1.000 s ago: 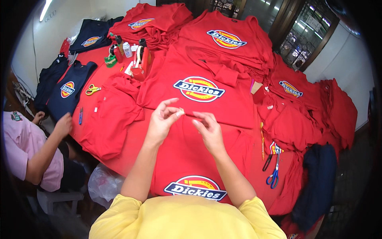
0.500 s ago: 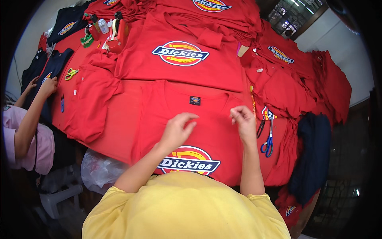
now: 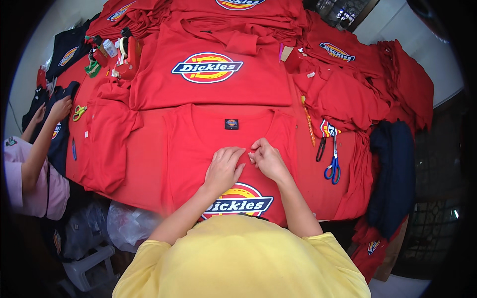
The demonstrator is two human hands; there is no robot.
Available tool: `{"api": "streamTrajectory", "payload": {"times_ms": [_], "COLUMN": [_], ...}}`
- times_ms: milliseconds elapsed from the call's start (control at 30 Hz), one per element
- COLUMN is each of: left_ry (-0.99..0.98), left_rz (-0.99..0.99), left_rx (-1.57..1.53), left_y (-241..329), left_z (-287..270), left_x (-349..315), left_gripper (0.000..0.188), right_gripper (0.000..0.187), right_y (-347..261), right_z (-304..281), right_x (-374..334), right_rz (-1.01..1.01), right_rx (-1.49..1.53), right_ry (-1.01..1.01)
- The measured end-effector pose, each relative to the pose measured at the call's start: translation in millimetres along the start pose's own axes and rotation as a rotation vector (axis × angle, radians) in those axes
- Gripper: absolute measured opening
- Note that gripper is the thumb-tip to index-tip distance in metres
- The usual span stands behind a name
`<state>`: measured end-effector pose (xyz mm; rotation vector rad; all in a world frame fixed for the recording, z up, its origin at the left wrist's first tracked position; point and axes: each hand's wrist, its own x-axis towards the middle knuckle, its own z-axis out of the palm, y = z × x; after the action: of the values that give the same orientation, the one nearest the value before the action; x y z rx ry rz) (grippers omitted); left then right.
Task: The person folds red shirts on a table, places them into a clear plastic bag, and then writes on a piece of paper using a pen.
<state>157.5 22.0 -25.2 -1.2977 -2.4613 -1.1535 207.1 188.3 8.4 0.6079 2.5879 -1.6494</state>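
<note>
A red T-shirt [image 3: 189, 149] lies flat in front of me, with a small dark neck label [image 3: 231, 124] and a printed oval emblem on its chest. Over the cloth between neckline and emblem, my left hand [image 3: 224, 171] has its fingers stretched out and its thumb apart, with nothing seen in it. Close beside it is my right hand [image 3: 268, 160], thumb and fingertips pinched together. Whatever they pinch, if anything, is too small to make out. The fingertips of the two hands nearly meet; whether they touch the shirt, I cannot tell.
Beyond lies another red shirt [image 3: 208, 92], with piles of red shirts behind it. Blue-handled scissors [image 3: 334, 166] lie at right, yellow-handled scissors [image 3: 79, 113] at left. A tape dispenser [image 3: 129, 59] and small bottles stand at the far left. Another person's hand [image 3: 60, 108] handles dark cloth there.
My right hand has moved left and inward over the shirt, toward my left hand. The left hand has lowered slightly, its thumb staying apart. The whole view has shifted a little.
</note>
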Motion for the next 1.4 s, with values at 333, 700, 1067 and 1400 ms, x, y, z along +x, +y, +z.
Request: {"api": "streamTrajectory", "payload": {"times_ms": [333,700,1067,1400], "left_ry": [-0.052,-0.111,-0.236,-0.291], "left_rz": [0.048,0.056,-0.952,-0.848], "left_rx": [0.125,0.291,0.063,-0.378], "left_y": [8.4,16.2,-7.9,3.6], "left_z": [4.0,-7.8,-132.7,-219.0], "left_x": [3.8,5.2,-240.5,-172.4], "left_gripper": [0.043,0.053,0.052,0.042], "right_gripper": [0.021,0.034,0.036,0.015], "right_y": [-0.6,34.4,65.3,-23.2], "right_z": [6.4,-15.6,-76.4,-122.5], "right_x": [7.2,-15.8,-214.7,-189.6], "right_rz": [-0.106,-0.400,0.273,-0.347], "right_rx": [-0.675,-0.551,-0.763,0.559], "right_ry": [0.113,0.361,-0.020,0.479]}}
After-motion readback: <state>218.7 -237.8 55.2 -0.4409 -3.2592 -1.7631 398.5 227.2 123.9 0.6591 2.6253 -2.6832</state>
